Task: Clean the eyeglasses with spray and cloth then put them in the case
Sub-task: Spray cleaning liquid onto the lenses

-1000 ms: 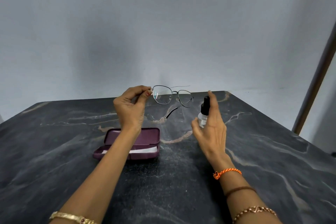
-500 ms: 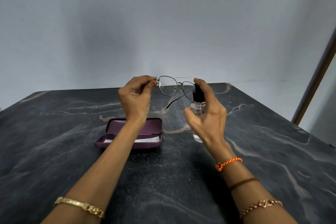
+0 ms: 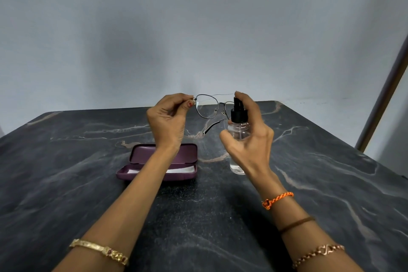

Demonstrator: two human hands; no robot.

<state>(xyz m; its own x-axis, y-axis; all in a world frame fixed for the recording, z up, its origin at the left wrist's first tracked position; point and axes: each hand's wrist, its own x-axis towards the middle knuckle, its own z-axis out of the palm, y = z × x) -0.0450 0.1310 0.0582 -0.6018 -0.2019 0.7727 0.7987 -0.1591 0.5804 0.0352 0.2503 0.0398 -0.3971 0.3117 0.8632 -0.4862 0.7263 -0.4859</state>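
While the left hand [image 3: 168, 122] pinches the glasses [image 3: 207, 107] by their hinge, the right hand [image 3: 250, 137] at 3 o'clock grips the spray [image 3: 238, 125]; the open case [image 3: 183, 155] lies at 6 o'clock.

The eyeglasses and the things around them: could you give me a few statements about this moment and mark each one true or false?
1. The left hand holds the eyeglasses above the table. True.
2. The right hand holds a cloth. False: it holds the spray bottle, a finger on its black top.
3. The purple case is closed. False: it lies open on the table.
4. Something white lies inside the case. True.
5. The eyeglasses lie in the case. False: they are held up in the air, temples unfolded.
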